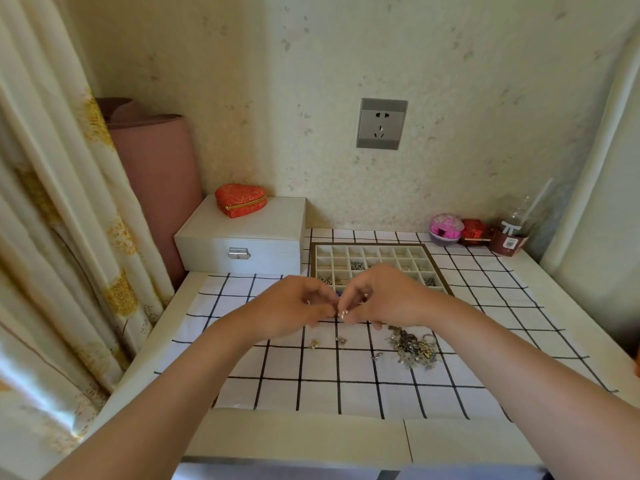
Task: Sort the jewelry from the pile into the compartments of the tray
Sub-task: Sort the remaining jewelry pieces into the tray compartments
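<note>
Jewelry sorting mid-step: left hand [294,304] and right hand [384,299] meet, curled fingers seemingly pinching one tiny jewelry piece [341,311], too small to identify. Brown-rimmed white grid tray [370,243] lies just beyond at twelve o'clock, nearer the right hand, while the tangled silvery jewelry pile [414,348] sits at five o'clock. Black-checked white cloth [311,393] covers a pale table [294,434] against a papered wall [277,98].

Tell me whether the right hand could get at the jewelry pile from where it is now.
Probably yes: the jewelry pile lies on the checked cloth close beside the right hand, nothing between them, though that hand looks occupied.
</note>
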### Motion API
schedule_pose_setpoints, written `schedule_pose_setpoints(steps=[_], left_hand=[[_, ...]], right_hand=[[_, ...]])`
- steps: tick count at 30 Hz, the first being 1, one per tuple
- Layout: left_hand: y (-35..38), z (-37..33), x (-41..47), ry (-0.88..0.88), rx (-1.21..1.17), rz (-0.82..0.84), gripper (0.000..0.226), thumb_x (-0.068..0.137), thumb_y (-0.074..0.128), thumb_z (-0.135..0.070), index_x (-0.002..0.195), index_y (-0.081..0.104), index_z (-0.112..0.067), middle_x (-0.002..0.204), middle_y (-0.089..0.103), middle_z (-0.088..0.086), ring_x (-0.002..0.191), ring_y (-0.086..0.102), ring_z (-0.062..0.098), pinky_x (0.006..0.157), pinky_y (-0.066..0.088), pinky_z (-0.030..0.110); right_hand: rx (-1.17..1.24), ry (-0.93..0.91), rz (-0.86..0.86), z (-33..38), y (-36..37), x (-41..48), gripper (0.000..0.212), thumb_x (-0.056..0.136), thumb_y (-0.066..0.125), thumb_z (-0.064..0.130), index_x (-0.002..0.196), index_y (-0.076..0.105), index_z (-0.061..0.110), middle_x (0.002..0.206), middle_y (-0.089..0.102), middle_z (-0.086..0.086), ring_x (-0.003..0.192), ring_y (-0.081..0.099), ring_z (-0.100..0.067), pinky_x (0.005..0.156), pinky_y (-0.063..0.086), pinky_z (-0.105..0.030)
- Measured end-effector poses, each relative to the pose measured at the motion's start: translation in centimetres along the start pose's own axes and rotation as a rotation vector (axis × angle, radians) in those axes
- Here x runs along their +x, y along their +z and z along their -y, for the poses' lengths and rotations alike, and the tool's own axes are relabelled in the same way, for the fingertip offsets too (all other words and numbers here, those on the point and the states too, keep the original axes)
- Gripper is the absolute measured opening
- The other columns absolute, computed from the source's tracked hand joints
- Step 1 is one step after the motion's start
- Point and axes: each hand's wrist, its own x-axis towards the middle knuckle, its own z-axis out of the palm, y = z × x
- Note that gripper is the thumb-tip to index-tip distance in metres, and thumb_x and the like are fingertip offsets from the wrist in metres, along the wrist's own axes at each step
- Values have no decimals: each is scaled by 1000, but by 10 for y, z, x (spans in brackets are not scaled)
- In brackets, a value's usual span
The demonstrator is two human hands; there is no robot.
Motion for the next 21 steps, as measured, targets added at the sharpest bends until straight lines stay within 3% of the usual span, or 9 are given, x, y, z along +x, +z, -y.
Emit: schedule_pose_setpoints(steps=[4,7,11,14,16,19,21], left_hand=[[3,-12,4,-106,-302,-138,21,94,64,-32,113,70,-29,101,75,-8,81,73,8,64,52,18],[3,-15,10,-171,-459,-234,19,93,67,-29,111,70,-25,99,76,-3,78,72,9,62,54,20],[3,-15,15,-224,-614,-251,17,91,70,-24,108,71,-21,95,76,-1,72,69,7,58,52,19],[-2,-13,19,-218,-712,-310,17,90,71,-17,107,71,-17,80,72,1,65,65,7,60,53,20],[-5,-11,23,-199,-705,-329,16,89,72,-15,105,72,-17,79,70,3,66,63,9,62,54,21],[-8,-11,28,-165,-655,-344,15,88,73,-14,103,71,-16,79,69,3,65,63,9,59,53,20],[-11,-12,31,-149,-634,-361,13,88,73,-14,101,70,-15,76,69,1,62,63,7,58,52,19]], right_hand=[[32,-118,-278,5,-1,6,13,77,87,23,84,76,20,82,71,9,54,57,10,54,40,-6],[31,-181,-377,10,-1,6,14,78,85,20,87,76,14,75,68,15,52,54,12,53,38,-4],[19,-202,-444,10,3,13,8,82,81,17,88,77,17,55,56,35,53,53,15,52,36,-3],[80,-198,-457,8,4,21,8,86,78,21,92,79,26,65,66,23,47,51,-1,51,38,-10],[116,-169,-455,8,3,24,9,89,75,21,94,77,28,65,69,18,46,53,-9,51,47,-23],[200,-163,-475,9,-1,30,16,89,75,18,103,74,25,91,74,12,46,59,-9,55,53,-24],[196,-176,-471,9,-7,35,17,89,75,18,104,75,26,95,75,9,46,59,-6,54,50,-21]])
